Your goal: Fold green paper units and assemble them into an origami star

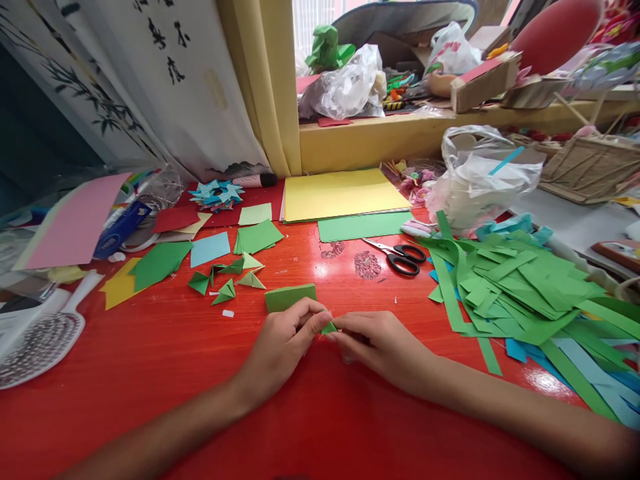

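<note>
My left hand [284,343] and my right hand [376,341] meet at the middle of the red table [165,347], fingertips pinched together on a small folded green paper piece [329,327]. Both hands rest low on the tabletop. Just behind my left hand lies a small stack of green paper rectangles [289,296]. Several finished folded green triangles [227,275] lie further back on the left.
Black-handled scissors [400,256] lie behind my right hand. A heap of green and blue paper strips [520,287] fills the right side. Yellow and green sheets [343,195] lie at the back. A hairbrush [43,340] and coloured sheets sit at the left; plastic bags crowd the windowsill.
</note>
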`<state>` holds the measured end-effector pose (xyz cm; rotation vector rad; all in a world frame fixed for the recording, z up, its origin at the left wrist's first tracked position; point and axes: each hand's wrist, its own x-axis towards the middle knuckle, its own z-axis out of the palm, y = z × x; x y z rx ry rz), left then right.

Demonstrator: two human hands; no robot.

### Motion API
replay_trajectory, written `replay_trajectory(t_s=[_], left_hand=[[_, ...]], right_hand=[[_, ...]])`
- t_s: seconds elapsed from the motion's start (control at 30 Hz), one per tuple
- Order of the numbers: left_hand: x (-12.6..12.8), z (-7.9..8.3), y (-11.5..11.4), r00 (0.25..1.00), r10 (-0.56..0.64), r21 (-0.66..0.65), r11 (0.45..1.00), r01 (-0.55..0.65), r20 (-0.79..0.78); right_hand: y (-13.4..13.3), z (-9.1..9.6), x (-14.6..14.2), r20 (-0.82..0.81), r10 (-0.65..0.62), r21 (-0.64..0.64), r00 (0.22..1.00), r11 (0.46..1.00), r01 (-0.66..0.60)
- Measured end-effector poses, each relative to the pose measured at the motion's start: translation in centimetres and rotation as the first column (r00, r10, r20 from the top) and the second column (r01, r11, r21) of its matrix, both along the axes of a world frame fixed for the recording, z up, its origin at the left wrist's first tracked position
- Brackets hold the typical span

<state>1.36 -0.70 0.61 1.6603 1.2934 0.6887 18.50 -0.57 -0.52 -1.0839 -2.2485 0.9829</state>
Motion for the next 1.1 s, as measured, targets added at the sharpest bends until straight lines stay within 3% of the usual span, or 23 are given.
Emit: replay_trajectory(t_s=[0.1, 0.33, 0.6, 0.77, 0.9, 1.0, 1.1], left_hand=[[0.04, 0.07, -0.09, 0.999, -0.024, 0.025, 0.999, 0.024, -0.031], [0.15, 0.08, -0.03, 0.998, -0.001, 0.019, 1.0, 0.002, -0.07], [-0.11, -0.02, -0.06, 1.0, 0.005, -0.008, 1.0, -0.006, -0.027], [-0.1, 0.03, -0.09, 0.999, -0.034, -0.013, 0.999, 0.034, -0.015], [-0.2, 0.1, -0.11, 0.995, -0.036, -0.05, 0.998, 0.04, 0.089], [-0.29, 0.06, -0.23, 0.985, 0.044, -0.053, 0.998, -0.035, 0.167], [-0.15, 0.03, -0.45, 0.994, 0.036, 0.016, 0.999, -0.038, 0.104]], right_hand=[[0.11, 0.42, 0.21, -0.107, 0.009, -0.176, 0.994, 0.984, -0.027], [0.12, 0.59, 0.47, -0.254, -0.122, -0.346, 0.96, 0.938, 0.027], [0.42, 0.27, 0.23, -0.132, -0.094, -0.227, 0.987, 0.972, 0.062], [0.48, 0.23, 0.35, -0.202, -0.075, -0.312, 0.977, 0.95, 0.009], [0.57, -0.21, 0.59, -0.239, -0.167, -0.32, 0.956, 0.943, 0.085], [0.66, -0.33, 0.76, -0.21, -0.237, -0.257, 0.949, 0.95, 0.18], [0.45, -0.07, 0.8, -0.152, -0.14, -0.128, 0.978, 0.984, 0.121]])
